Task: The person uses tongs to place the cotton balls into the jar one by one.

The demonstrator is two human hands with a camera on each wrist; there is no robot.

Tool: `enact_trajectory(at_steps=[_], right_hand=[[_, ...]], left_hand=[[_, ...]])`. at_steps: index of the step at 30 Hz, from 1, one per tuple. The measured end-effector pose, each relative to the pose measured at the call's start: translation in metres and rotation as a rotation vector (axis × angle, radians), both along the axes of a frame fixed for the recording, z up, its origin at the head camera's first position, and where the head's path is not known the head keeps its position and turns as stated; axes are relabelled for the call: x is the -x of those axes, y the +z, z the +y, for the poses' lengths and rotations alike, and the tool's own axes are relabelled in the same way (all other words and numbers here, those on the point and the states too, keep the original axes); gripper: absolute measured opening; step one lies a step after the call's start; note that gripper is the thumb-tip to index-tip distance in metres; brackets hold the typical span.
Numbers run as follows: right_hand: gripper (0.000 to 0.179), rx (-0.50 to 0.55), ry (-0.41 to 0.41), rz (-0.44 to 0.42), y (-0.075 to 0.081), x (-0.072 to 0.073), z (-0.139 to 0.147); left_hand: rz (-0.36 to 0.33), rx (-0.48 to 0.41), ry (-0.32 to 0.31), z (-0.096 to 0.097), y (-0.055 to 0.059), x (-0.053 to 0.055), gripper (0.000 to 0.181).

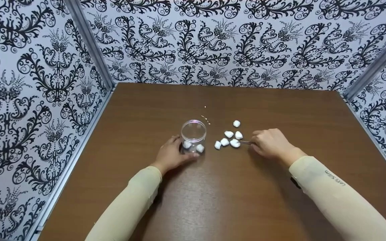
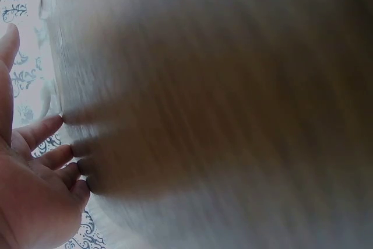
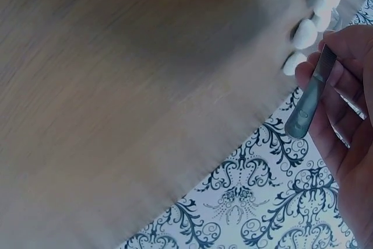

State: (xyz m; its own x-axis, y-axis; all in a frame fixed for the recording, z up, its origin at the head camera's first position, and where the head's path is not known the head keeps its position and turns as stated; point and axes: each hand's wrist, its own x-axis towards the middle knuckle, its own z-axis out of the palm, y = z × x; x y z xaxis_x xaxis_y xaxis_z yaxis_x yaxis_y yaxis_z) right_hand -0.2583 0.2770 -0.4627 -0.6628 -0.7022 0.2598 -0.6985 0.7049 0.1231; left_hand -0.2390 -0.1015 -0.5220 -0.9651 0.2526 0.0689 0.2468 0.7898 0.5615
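A clear jar (image 1: 193,132) without a lid stands upright on the table, with two white cotton balls (image 1: 200,148) inside. My left hand (image 1: 172,155) holds the jar low down, its thumb at the near side and its fingers at the left; in the left wrist view, the fingertips (image 2: 67,150) touch the tabletop. Metal tweezers (image 3: 309,97) are pinched in my right hand (image 1: 269,143). Their tips reach a cotton ball (image 1: 235,143) at the near right of a loose group on the table; whether they grip it I cannot tell.
Several more cotton balls (image 1: 229,134) lie between the jar and my right hand, one (image 1: 236,123) farther back. Small pale specks (image 1: 205,118) dot the brown table (image 1: 146,107) behind the jar. Patterned walls (image 1: 219,43) enclose the back and sides.
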Motion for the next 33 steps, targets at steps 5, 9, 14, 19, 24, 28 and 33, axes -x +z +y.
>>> enact_trajectory(at_steps=[5,9,14,19,24,28,33], right_hand=[[0.003,0.005,0.007,0.015,0.005,-0.001,0.005],[0.004,0.019,0.009,0.035,0.011,-0.001,0.009],[0.004,0.027,0.024,0.061,0.018,0.001,0.009],[0.004,0.043,0.069,0.100,0.027,0.001,0.003],[0.004,0.050,0.089,0.124,0.041,0.004,-0.009],[0.003,0.058,0.103,0.135,0.057,0.006,-0.021],[0.005,0.085,0.151,0.176,0.079,0.008,-0.043]], left_hand=[[-0.002,0.001,0.003,0.000,0.000,0.000,0.092],[0.004,-0.006,0.002,-0.001,-0.001,0.000,0.091],[-0.007,-0.007,0.006,-0.001,0.000,-0.001,0.092],[-0.022,-0.007,-0.004,-0.001,0.002,-0.001,0.092],[-0.025,0.000,-0.001,0.000,0.001,0.000,0.092],[-0.024,0.000,0.002,0.000,0.001,0.000,0.092],[-0.035,-0.001,0.006,0.000,0.002,-0.001,0.093]])
